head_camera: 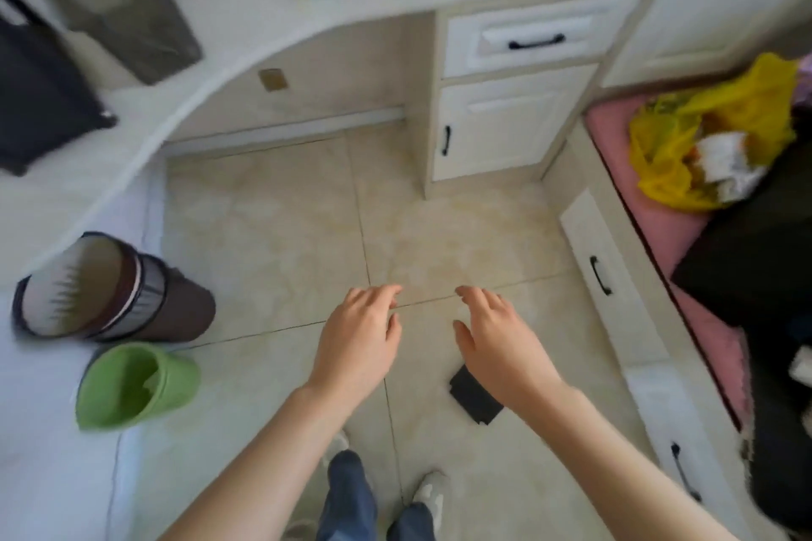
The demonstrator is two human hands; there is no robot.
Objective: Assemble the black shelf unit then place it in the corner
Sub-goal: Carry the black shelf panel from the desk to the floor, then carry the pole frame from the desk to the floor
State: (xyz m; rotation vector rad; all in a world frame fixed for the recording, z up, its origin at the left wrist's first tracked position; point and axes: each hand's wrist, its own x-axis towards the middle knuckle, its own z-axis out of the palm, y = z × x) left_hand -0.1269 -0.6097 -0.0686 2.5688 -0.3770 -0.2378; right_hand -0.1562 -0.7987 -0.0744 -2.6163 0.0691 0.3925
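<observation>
Far left, on the white surface (246, 13): a black panel (39, 79), tall and flat, matte, crossed by a thin slanted bar, with small feet at its lower edge. Possibly part of the shelf unit; too blurred to say for sure. Just right of it, a translucent grey bin (118, 0), upright.

Lower left: a brown bin (118, 290) lying on its side, mouth towards the camera, and a green bucket (136, 384) just below it, also tipped over.

Centre, above the beige floor (272, 233): left hand (356, 343) palm down, fingers (380, 293) released, slightly bent and holding nothing. Right hand (501, 347) just beside it, likewise palm down, released and gripping nothing. Hands near each other, not touching.

Under the right wrist, flat on the floor tiles: a small black flat piece (472, 402), rectangular and dull-surfaced, partly hidden by the arm. Cannot tell whether it belongs to the shelf.

Further right: white cabinet (505, 127) with black handles, then a yellow bag (703, 132) on a pink mat (650, 215).
</observation>
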